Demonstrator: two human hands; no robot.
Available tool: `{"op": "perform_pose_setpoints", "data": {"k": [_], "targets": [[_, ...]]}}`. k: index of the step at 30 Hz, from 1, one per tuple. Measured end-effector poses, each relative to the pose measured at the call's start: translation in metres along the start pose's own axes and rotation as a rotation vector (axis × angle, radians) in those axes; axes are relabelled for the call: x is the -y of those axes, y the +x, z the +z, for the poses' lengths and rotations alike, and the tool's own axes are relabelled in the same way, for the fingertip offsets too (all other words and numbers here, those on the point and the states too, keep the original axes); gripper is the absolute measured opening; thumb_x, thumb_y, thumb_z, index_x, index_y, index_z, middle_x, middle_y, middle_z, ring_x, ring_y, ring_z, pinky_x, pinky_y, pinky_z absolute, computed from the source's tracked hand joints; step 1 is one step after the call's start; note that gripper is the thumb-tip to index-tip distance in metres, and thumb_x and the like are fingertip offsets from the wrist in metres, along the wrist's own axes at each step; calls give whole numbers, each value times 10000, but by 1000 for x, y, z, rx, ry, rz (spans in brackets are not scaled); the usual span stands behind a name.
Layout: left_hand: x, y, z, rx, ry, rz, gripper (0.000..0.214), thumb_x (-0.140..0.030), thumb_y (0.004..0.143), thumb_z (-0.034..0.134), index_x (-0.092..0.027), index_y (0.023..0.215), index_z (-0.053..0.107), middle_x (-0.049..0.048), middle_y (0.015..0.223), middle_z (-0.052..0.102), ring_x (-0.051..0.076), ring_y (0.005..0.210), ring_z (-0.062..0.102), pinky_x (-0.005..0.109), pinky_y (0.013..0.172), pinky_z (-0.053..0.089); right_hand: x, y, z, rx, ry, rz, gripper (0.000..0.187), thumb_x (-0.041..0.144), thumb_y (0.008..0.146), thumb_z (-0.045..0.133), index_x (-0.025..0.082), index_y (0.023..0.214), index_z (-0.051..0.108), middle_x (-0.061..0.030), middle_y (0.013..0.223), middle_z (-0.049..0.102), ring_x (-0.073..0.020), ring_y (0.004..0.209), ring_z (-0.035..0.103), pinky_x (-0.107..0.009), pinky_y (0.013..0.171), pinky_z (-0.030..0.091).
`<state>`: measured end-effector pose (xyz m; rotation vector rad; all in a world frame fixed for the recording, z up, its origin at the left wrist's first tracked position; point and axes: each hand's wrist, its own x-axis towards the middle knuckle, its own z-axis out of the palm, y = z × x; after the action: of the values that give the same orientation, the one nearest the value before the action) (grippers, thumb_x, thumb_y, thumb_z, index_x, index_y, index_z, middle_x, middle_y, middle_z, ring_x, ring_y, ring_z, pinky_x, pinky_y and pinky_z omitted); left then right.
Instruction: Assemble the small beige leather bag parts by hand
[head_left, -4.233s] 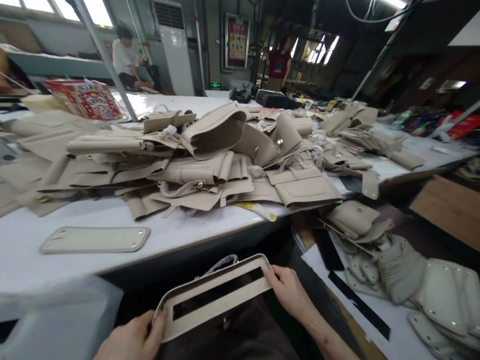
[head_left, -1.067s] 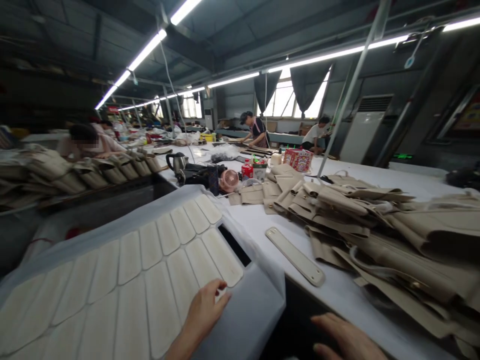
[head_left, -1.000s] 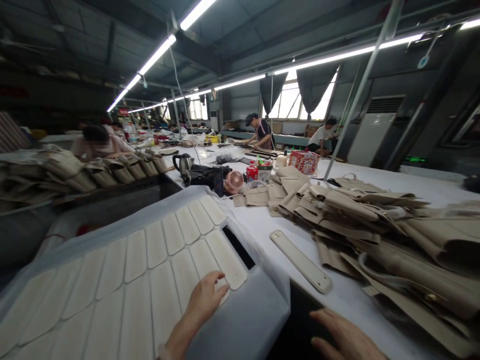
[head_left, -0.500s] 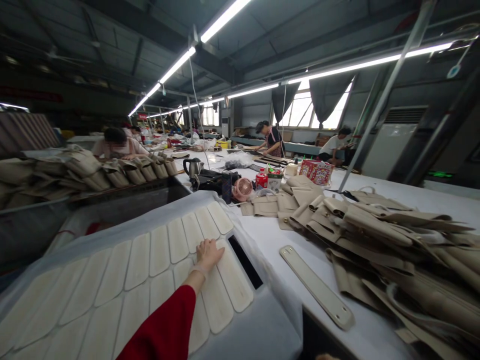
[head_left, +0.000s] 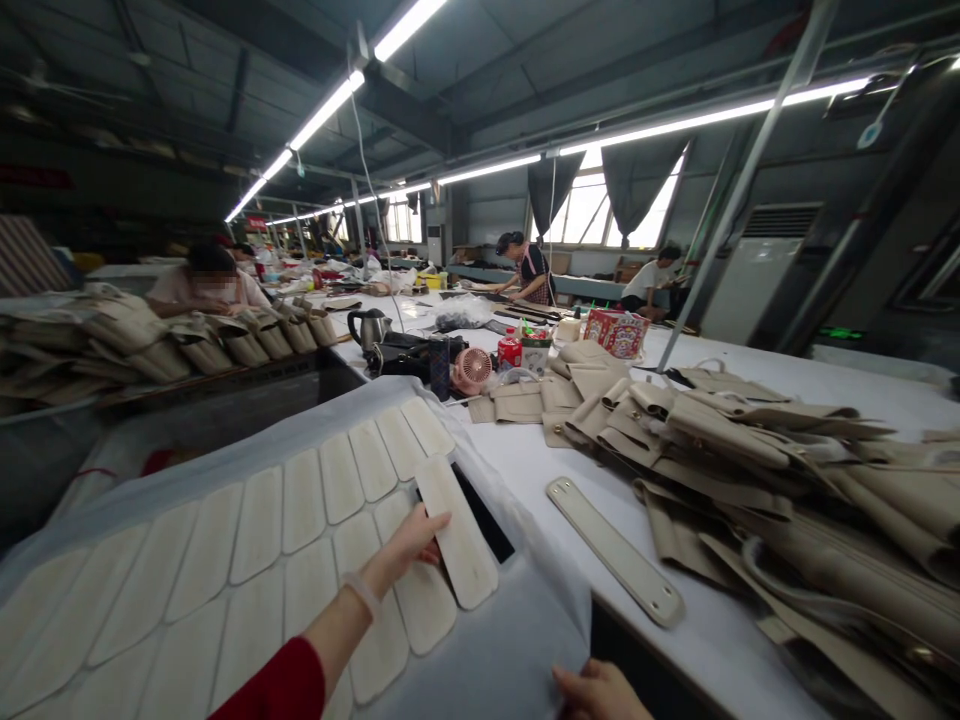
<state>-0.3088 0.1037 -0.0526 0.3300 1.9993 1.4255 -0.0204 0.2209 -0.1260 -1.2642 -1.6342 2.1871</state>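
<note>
My left hand (head_left: 414,540), in a red sleeve, is closed on a long cream panel with rounded ends (head_left: 459,535). The thumb lies on its top face and the fingers go under its left edge, which is tilted up. Rows of similar cream panels (head_left: 259,525) lie side by side on a grey-white sheet (head_left: 517,620). A black strip (head_left: 491,530) shows beside the held panel. At the bottom edge my right hand (head_left: 600,692) is partly in view, fingers loosely bent and apart, by the sheet's corner; I see nothing in it.
On the white table (head_left: 517,465) lie a beige strap with metal holes (head_left: 615,550) and a heap of beige leather-like pieces (head_left: 750,460). Further back stand a pink fan (head_left: 472,370), a red bottle (head_left: 509,347) and a kettle (head_left: 369,328). Several people work beyond.
My left hand has gone from resting on the panels to gripping the end one, raising its left edge and shifting it over part of the black strip. My right hand has come up into view.
</note>
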Motion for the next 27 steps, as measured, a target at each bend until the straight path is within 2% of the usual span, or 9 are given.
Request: {"op": "perform_pose_setpoints", "data": {"k": [2,4,9,13,16,19,22,25,27], "targets": [[5,-19,15,-23,-87,27,240,-297,891,644,-133,1049,568,-26,668,610,117,488,567,223,434,443,1,-4,6,-72,10,20,205,258,713,730,150,671,561,-46,550,596,-183,480,624,-228,408,494],[-5,-30,18,-91,-206,101,222,-274,865,642,-132,1014,558,-24,639,594,119,480,553,208,411,397,3,-8,10,-117,8,23,124,206,763,661,152,720,558,-28,535,585,-169,431,594,-212,352,455],[-86,-43,-18,-249,-520,407,315,-392,837,589,-182,1061,518,-1,813,631,116,629,602,183,491,432,18,-20,18,-214,12,17,53,91,777,588,133,756,566,-48,622,626,-159,503,623,-235,430,547],[-129,-78,-24,-159,-575,527,481,-383,706,750,-215,1106,543,-32,768,634,109,610,591,169,513,445,44,-22,22,-226,-24,-15,72,46,776,566,106,800,596,-54,693,651,-169,579,655,-255,488,586],[-122,-119,-2,-45,-556,507,518,-415,694,783,-192,1103,556,-28,703,639,111,530,558,181,468,436,60,-18,20,-260,-104,-33,99,34,823,554,122,781,569,-12,665,628,-141,573,642,-243,512,581],[-97,-154,23,50,-486,474,514,-456,748,756,-190,1128,534,-49,614,607,106,440,501,174,388,375,76,-22,7,-283,-237,-21,165,31,852,558,134,724,540,25,571,582,-117,464,575,-234,469,523],[-68,-177,48,117,-372,445,495,-514,806,696,-220,1147,491,-67,586,592,118,414,495,187,367,384,101,-45,-15,-294,-356,-159,205,115,889,568,129,685,556,-10,582,603,-110,450,542,-223,466,460],[-47,-199,78,131,-197,438,469,-539,845,639,-243,1172,479,-53,621,619,157,454,566,213,383,425,128,-93,-31,-265,-381,-387,177,290,925,576,125,897,634,-60,851,690,-142,681,641,-230,598,497],[-39,-217,101,152,-70,511,401,-512,889,593,-239,1165,494,-32,660,643,177,538,623,225,449,462,137,-133,-34,-168,-363,-524,366,382,877,643,163,1167,602,-72,1111,672,-179,899,658,-261,743,527]]}}
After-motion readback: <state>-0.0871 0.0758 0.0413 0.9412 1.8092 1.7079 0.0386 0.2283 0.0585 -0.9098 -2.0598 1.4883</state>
